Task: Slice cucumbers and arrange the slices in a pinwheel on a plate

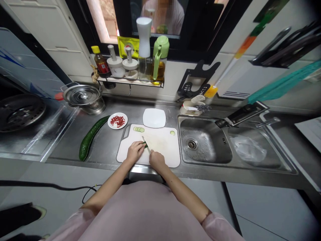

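On the white cutting board [164, 154], the fingers of my left hand [135, 151] are curled over a small dark-green cucumber piece [145, 144], mostly hidden beneath them. My right hand [157, 160] is closed round the handle of a knife [146, 144], whose blade lies against the piece at the fingertips. A short row of overlapping cucumber slices [138, 129] sits near the board's upper left edge. One pale slice [172, 133] lies apart at the upper right. Left of the board rests a long whole cucumber [92, 137], apart from both hands.
Behind the board are a small plate of red bits [117, 121] and a white square plate [154, 117]. A lidded steel pot [85, 98] stands back left. To the right is a double sink [205, 140] with a faucet [242, 114]. Bottles and jars fill the wall rack [130, 79].
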Action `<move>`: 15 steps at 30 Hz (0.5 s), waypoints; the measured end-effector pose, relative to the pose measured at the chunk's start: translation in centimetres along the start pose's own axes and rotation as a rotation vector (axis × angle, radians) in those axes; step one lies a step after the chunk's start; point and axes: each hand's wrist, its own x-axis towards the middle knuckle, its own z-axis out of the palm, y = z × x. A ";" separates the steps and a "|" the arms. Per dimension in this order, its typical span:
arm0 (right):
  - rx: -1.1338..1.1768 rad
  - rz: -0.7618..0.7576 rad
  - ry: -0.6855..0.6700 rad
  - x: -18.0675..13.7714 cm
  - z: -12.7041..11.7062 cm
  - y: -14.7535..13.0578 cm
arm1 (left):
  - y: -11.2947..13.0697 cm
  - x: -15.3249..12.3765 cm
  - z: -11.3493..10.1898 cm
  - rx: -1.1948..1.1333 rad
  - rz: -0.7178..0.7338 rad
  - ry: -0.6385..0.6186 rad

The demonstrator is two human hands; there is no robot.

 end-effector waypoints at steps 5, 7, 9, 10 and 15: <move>0.012 -0.005 0.037 -0.1 0.5 0.1 | -0.1 0.0 -0.1 -0.010 0.010 -0.003; 0.013 0.000 0.046 -0.2 0.6 0.1 | -0.1 0.0 -0.1 -0.011 0.012 0.004; 0.019 0.010 0.050 -0.2 0.5 0.1 | 0.0 0.0 -0.2 -0.010 0.008 0.008; 0.024 0.016 0.048 -0.3 0.4 0.2 | 0.0 0.1 -0.2 -0.009 0.003 0.008; 0.051 0.023 0.060 -1.0 -0.4 1.1 | 0.4 0.3 -0.2 0.008 -0.037 -0.013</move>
